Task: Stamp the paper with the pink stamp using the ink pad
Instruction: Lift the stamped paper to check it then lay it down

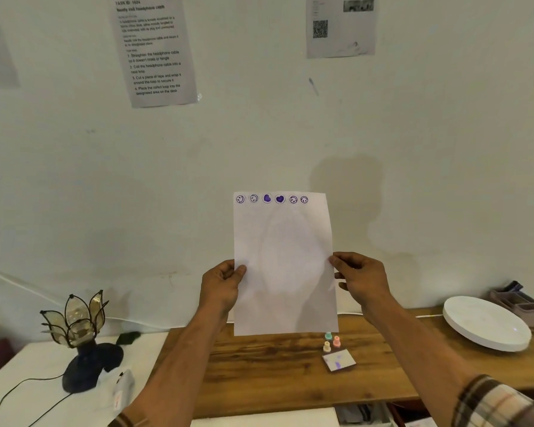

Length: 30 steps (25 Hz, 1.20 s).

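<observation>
I hold a white sheet of paper (285,266) upright in front of the wall, above the wooden table (269,368). Along its top edge runs a row of several purple stamp marks, smileys and hearts. My left hand (222,286) pinches the sheet's left edge and my right hand (359,280) pinches its right edge. Below the paper, on the table, stand a pink stamp (336,342), a green stamp (328,336) and a yellow stamp (326,346). The ink pad (339,360), smeared with purple, lies just in front of them.
A white round disc (487,323) rests at the table's right end, with a brown organiser tray (520,303) behind it. A petal-shaped glass lamp (80,331) on a dark base stands on the white surface (34,362) to the left, its cable trailing forward. Printed sheets (154,50) hang on the wall.
</observation>
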{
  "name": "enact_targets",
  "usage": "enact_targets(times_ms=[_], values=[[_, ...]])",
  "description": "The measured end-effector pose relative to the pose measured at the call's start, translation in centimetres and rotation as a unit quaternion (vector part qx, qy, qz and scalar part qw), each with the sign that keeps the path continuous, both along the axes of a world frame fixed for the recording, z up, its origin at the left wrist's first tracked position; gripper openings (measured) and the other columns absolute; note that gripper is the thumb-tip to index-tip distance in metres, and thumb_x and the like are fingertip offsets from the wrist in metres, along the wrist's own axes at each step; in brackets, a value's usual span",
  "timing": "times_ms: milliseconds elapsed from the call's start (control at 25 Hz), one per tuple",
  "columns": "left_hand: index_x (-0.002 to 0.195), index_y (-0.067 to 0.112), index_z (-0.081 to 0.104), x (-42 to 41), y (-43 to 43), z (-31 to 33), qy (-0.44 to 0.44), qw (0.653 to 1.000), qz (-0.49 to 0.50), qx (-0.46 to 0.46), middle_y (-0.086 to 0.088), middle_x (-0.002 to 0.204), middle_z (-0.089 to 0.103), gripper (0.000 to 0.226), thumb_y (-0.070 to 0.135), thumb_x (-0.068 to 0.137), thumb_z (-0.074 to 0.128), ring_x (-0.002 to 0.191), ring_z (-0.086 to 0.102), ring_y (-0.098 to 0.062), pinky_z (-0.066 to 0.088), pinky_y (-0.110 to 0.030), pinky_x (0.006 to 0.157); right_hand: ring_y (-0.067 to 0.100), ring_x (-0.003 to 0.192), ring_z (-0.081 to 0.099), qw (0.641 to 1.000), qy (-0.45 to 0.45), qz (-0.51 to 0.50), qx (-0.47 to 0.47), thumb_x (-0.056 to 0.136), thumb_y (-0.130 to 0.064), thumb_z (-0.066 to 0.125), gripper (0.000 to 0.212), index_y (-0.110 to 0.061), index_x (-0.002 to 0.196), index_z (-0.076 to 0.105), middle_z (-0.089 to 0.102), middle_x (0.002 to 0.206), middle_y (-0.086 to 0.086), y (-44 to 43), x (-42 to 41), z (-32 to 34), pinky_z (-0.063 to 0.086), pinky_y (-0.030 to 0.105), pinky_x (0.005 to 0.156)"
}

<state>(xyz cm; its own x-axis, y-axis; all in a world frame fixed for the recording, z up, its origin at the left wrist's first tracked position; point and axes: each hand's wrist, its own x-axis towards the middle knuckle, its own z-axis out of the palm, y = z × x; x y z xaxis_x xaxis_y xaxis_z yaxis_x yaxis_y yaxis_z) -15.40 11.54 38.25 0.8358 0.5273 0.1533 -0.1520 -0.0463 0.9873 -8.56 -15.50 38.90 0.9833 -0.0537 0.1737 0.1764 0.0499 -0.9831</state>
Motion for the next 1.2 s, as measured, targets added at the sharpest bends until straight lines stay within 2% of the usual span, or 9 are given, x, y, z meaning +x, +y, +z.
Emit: enact_targets(times_ms=[120,320,600,800,920,1000,1040,1120,1200], values=[[0.121,0.009,0.072,-0.1,0.2,0.1,0.003,1.0,0.003,-0.001,-0.004,0.113,0.075,0.03,0.02,0.094,0.071,0.105,0.069,-0.024,0.054,-0.043,0.1,0.023,0.092,0.072,1.0,-0.004,0.004,-0.001,0.095,-0.018,0.075,0.009,-0.024,0.102,0.076,0.076,0.107,0.002,0.4,-0.2,0.1,0.061,0.043,0.087],[0.118,0.01,0.073,-0.3,0.6,-0.3,-0.007,1.0,0.004,-0.011,-0.002,0.109,0.076,0.026,0.017,0.093,0.071,0.102,0.07,-0.022,0.055,-0.042,0.099,0.023,0.091,0.072,1.0,-0.01,0.005,0.002,0.095,-0.018,0.075,0.015,-0.018,0.11,0.077,0.076,0.107,0.003,0.6,-0.1,-0.2,0.06,0.035,0.078],[0.122,0.009,0.07,0.1,0.9,-0.4,-0.01,0.999,0.009,-0.029,-0.006,0.115,0.074,0.031,0.02,0.093,0.071,0.108,0.068,-0.026,0.052,-0.046,0.103,0.021,0.09,0.073,1.0,-0.018,0.009,0.001,0.095,-0.022,0.074,0.01,-0.026,0.104,0.076,0.077,0.104,-0.003,0.8,0.1,-0.6,0.059,0.027,0.07],[0.124,0.01,0.069,0.2,1.2,-0.9,-0.006,0.999,0.01,-0.052,-0.004,0.117,0.073,0.033,0.023,0.093,0.072,0.11,0.066,-0.025,0.05,-0.044,0.105,0.019,0.09,0.075,0.998,0.035,0.048,-0.028,0.092,-0.024,0.079,0.01,-0.026,0.101,0.078,0.079,0.103,-0.003,0.4,-0.9,-5.4,0.06,0.027,0.068],[0.118,0.012,0.072,0.2,1.2,-2.1,0.007,0.999,0.009,-0.053,-0.004,0.112,0.074,0.028,0.024,0.093,0.071,0.107,0.068,-0.025,0.054,-0.044,0.1,0.02,0.091,0.074,0.995,0.075,0.041,-0.045,0.091,-0.023,0.079,0.007,-0.028,0.096,0.077,0.079,0.101,-0.003,0.5,-1.8,-10.0,0.062,0.027,0.07],[0.113,0.015,0.073,0.3,1.2,-3.1,0.019,0.999,0.004,-0.038,-0.002,0.109,0.075,0.022,0.024,0.093,0.072,0.102,0.07,-0.024,0.057,-0.042,0.095,0.018,0.085,0.076,0.996,0.09,0.02,-0.014,0.091,-0.021,0.08,0.007,-0.027,0.094,0.078,0.081,0.096,-0.003,0.9,-2.1,-11.9,0.064,0.029,0.072],[0.11,0.016,0.073,0.5,1.2,-3.9,0.026,0.999,0.003,-0.03,0.0,0.105,0.076,0.02,0.024,0.092,0.073,0.099,0.071,-0.021,0.059,-0.038,0.09,0.015,0.082,0.076,0.996,0.094,0.008,0.001,0.09,-0.02,0.08,0.008,-0.027,0.092,0.078,0.081,0.093,-0.004,1.0,-2.2,-12.5,0.064,0.027,0.07],[0.108,0.016,0.071,0.4,1.3,-5.9,0.049,0.999,-0.006,-0.004,0.007,0.097,0.074,0.019,0.02,0.09,0.075,0.089,0.07,-0.01,0.057,-0.021,0.076,0.015,0.083,0.075,0.995,0.103,-0.006,0.014,0.09,-0.017,0.081,0.007,-0.024,0.093,0.079,0.08,0.091,-0.004,1.0,-2.0,-13.6,0.062,0.025,0.069],[0.107,0.016,0.07,0.2,1.5,-9.2,0.114,0.992,-0.014,0.05,0.01,0.091,0.07,0.018,0.017,0.09,0.076,0.081,0.065,-0.002,0.051,-0.01,0.063,0.021,0.091,0.075,0.991,0.13,-0.001,0.017,0.09,-0.015,0.081,0.008,-0.019,0.096,0.079,0.079,0.095,0.001,1.0,-1.9,-15.2,0.064,0.034,0.077]])
